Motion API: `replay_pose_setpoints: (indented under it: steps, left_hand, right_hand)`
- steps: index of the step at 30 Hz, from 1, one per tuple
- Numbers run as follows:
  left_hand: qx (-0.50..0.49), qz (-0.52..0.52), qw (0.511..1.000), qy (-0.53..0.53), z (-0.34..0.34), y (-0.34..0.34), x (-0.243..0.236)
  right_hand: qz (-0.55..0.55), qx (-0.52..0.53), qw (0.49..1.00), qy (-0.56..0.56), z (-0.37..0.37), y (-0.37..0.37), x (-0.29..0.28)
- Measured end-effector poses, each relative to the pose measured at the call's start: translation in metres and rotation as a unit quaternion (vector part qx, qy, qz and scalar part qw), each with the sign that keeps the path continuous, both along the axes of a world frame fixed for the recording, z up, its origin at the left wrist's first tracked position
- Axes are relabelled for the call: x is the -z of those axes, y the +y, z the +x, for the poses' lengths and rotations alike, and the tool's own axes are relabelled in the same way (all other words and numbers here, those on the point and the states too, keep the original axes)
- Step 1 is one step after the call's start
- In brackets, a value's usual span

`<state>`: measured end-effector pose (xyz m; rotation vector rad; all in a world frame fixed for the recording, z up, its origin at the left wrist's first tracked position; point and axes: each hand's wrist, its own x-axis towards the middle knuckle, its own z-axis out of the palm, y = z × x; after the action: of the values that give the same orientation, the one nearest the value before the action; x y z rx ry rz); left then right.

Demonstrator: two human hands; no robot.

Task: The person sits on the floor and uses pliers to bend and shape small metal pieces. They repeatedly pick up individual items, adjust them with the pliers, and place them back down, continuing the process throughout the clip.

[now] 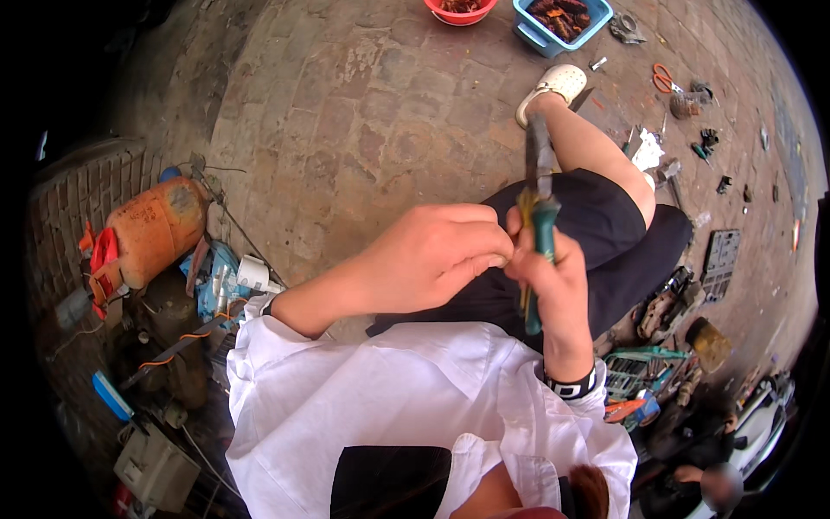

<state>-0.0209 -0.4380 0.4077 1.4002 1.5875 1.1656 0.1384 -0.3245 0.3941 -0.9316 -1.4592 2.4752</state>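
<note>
My right hand (pixel 564 270) is closed round a pair of green-handled pliers (pixel 544 232), held upright in front of my lap. The tool's long dark metal end points away from me, and some yellow shows on its handles. Just left of it, my left hand (pixel 432 258) is closed, thumb and fingertips pinched together close to my right thumb. Whatever lies between those fingertips is too small or hidden to make out. Beneath both hands are my dark shorts (pixel 596 212), and a cream clog (pixel 560 85) is on my outstretched foot.
A blue basin (pixel 522 31) and a red bowl (pixel 463 19) hold reddish-brown pieces. Orange-handled scissors (pixel 664 80) and several small parts lie on the brick ground at right. An orange gas cylinder (pixel 160 227) rests at left. Another person (pixel 692 437) is at lower right, near a green tool case (pixel 641 374).
</note>
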Motion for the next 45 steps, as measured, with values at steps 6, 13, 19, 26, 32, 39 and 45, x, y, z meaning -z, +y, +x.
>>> replay_pose_setpoints:
  steps: [6,13,19,26,32,39,45]
  left_hand:
    - [-0.173,0.033,0.98,-0.088,-0.011,0.006,-0.001]
    - [-0.101,0.052,0.992,-0.05,-0.005,0.011,-0.008]
    - [-0.11,0.034,0.993,-0.035,-0.002,0.012,-0.012]
    - [-0.14,0.035,0.989,0.037,0.004,0.014,-0.018]
    - [-0.158,0.045,0.984,0.063,0.01,0.015,-0.017]
    - [-0.171,0.036,0.984,0.044,0.009,0.013,-0.013]
    - [-0.173,0.037,0.983,0.058,0.009,0.011,-0.016]
  right_hand:
    - [0.324,0.072,0.943,-0.008,-0.009,0.03,-0.008]
    - [0.259,0.054,0.964,0.026,-0.025,0.021,-0.021]
    - [0.335,0.037,0.94,0.061,-0.022,0.028,-0.022]
    - [0.347,0.041,0.935,0.053,-0.02,0.029,-0.029]
    - [0.345,0.067,0.935,0.046,-0.022,0.024,-0.028]
    - [0.422,0.082,0.902,0.048,-0.028,0.022,-0.023]
    - [0.509,0.105,0.853,0.036,-0.032,0.022,-0.016]
